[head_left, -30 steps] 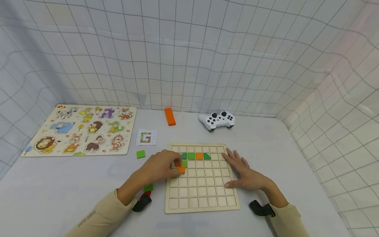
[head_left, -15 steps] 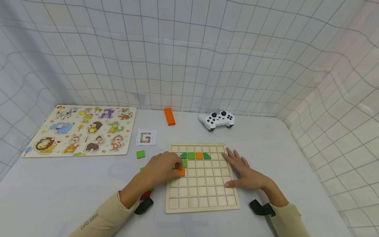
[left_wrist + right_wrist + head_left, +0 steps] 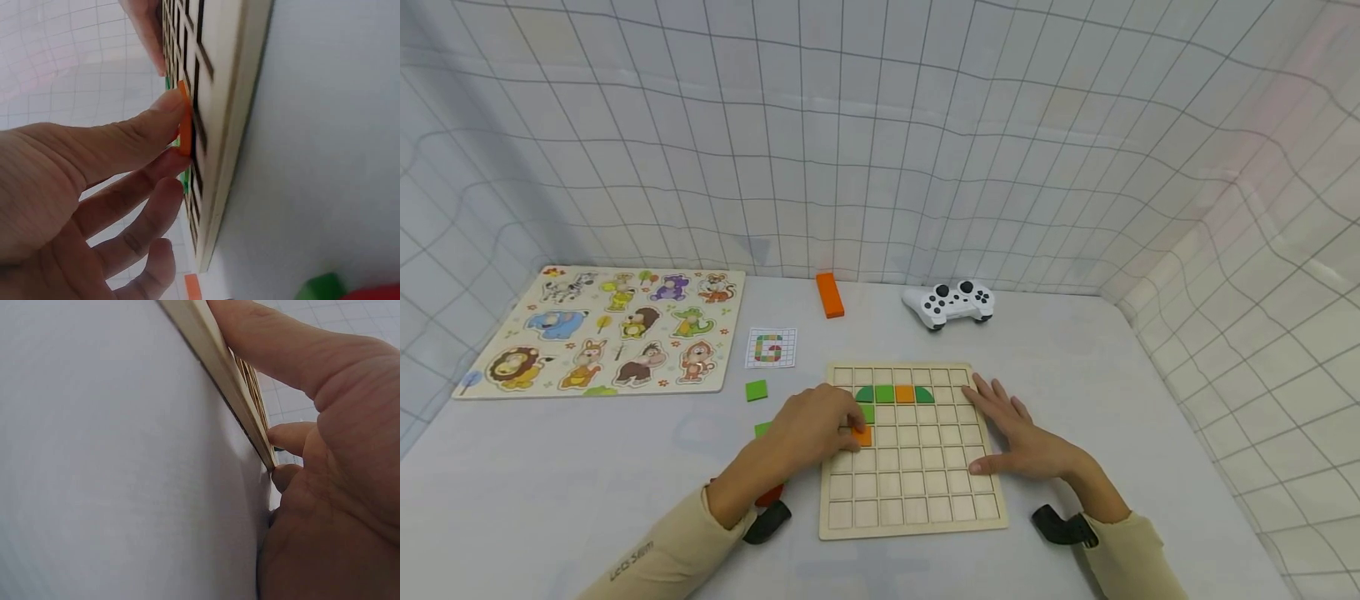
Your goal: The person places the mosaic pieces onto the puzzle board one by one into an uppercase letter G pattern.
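My left hand point(image 3: 812, 425) pinches an orange square tile point(image 3: 865, 436) between thumb and index finger over the left part of the wooden grid board point(image 3: 913, 532). In the left wrist view the tile point(image 3: 185, 122) stands at the grid's surface under the thumb tip, while the other fingers curve loosely below. Just behind it lies a light green square tile point(image 3: 868, 413). The row beyond has a dark green quarter-round point(image 3: 865, 394), a light green square point(image 3: 884, 394), an orange square point(image 3: 905, 394) and another quarter-round point(image 3: 924, 396). My right hand point(image 3: 1022, 442) rests with spread fingers on the board's right edge.
Left of the board are loose green tiles point(image 3: 756, 390) and a red piece point(image 3: 770, 495), partly behind my left arm. A pattern card point(image 3: 771, 348), an animal puzzle point(image 3: 602, 333), an orange block point(image 3: 830, 296) and a white game controller point(image 3: 951, 306) lie farther back.
My left hand has brought the orange tile slightly nearer to me, then a little to the right on the board. The right hand stays in place.
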A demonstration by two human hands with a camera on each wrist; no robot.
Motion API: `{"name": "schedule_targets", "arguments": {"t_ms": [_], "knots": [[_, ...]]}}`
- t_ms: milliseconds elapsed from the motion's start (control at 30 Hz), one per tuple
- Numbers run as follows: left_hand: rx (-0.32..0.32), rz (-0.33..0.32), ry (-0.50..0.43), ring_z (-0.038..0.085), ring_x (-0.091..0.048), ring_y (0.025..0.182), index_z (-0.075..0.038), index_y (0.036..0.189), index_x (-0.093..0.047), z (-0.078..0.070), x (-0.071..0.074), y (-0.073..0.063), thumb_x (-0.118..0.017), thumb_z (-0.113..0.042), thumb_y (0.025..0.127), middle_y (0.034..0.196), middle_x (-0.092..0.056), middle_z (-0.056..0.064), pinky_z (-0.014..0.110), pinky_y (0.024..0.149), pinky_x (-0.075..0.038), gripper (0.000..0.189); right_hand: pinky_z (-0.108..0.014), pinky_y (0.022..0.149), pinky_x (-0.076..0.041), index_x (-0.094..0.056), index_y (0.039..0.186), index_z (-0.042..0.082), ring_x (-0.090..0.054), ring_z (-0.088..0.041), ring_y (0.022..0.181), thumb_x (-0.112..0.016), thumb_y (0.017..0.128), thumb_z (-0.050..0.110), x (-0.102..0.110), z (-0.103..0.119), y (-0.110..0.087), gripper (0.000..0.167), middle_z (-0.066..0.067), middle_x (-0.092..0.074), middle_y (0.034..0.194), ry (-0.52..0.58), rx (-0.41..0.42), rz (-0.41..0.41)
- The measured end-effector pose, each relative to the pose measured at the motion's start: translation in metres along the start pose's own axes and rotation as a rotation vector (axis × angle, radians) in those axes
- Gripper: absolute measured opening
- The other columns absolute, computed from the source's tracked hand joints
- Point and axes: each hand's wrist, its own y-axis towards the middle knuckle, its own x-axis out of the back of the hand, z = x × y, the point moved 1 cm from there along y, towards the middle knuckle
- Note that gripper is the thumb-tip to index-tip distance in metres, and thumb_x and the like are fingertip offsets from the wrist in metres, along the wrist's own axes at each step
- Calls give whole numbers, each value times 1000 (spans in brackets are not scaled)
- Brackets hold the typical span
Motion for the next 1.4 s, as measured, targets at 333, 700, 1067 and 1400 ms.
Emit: {"name": "schedule_targets", "arguments": {"t_ms": [333, 700, 1067, 1400], "knots": [[-20, -22, 0, 11, -62, 80, -16, 86, -78, -2, 1, -3, -86, -16, 78, 91, -72, -5, 32, 67, -51, 11, -66, 116, 10, -12, 162, 15, 18, -40, 153, -80, 83, 41, 1, 1, 1, 108, -12, 8, 169, -7, -1, 0], [-35, -58, 24, 13, -66, 87, -16, 84, -80, -4, -1, -4, -86, -14, 76, 90, -74, -6, 34, 71, -54, 10, -66, 115, 10, -12, 162, 16, 18, -39, 153, -81, 82, 41, 0, 0, 1, 108, -11, 8, 169, -5, 7, 0], [-53, -25, 13, 12, -65, 83, -13, 85, -81, -4, -1, -4, -85, -15, 78, 87, -71, -5, 30, 69, -52, 9, -66, 116, 10, -12, 162, 16, 17, -39, 153, -81, 81, 42, 0, 0, 1, 109, -11, 7, 169, -10, 2, -1], [-77, 25, 10, 13, -63, 87, -15, 94, -81, -1, 3, -5, -82, -16, 83, 94, -70, -5, 33, 70, -51, 11, -67, 115, 11, -12, 162, 17, 18, -40, 152, -81, 81, 42, -1, -3, 0, 109, -11, 8, 169, -11, 2, -5]]}}
